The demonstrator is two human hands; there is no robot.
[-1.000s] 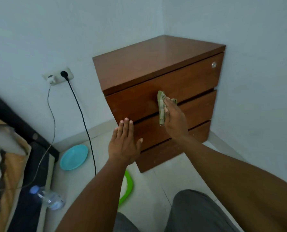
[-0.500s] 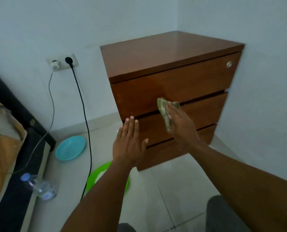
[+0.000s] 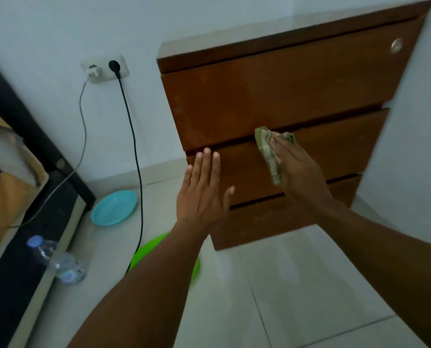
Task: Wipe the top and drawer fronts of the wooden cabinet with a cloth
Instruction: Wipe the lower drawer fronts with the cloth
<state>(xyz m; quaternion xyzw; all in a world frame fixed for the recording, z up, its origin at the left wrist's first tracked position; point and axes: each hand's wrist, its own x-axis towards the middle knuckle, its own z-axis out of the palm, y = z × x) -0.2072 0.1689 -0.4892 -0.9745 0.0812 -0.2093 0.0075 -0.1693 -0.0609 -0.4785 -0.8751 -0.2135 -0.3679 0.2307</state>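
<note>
Green cloth (image 3: pixel 268 149) pressed by right hand (image 3: pixel 297 172), fingers straight, on wooden cabinet (image 3: pixel 259 96), middle drawer front (image 3: pixel 335 146), upper edge. Left hand (image 3: pixel 202 194) flat, empty (bracing?) at cabinet's left edge. Advise long overlapping strokes.

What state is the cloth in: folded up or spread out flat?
Folded up: the cloth shows as a narrow, layered strip under the right hand, pressed on the middle drawer front.
</note>
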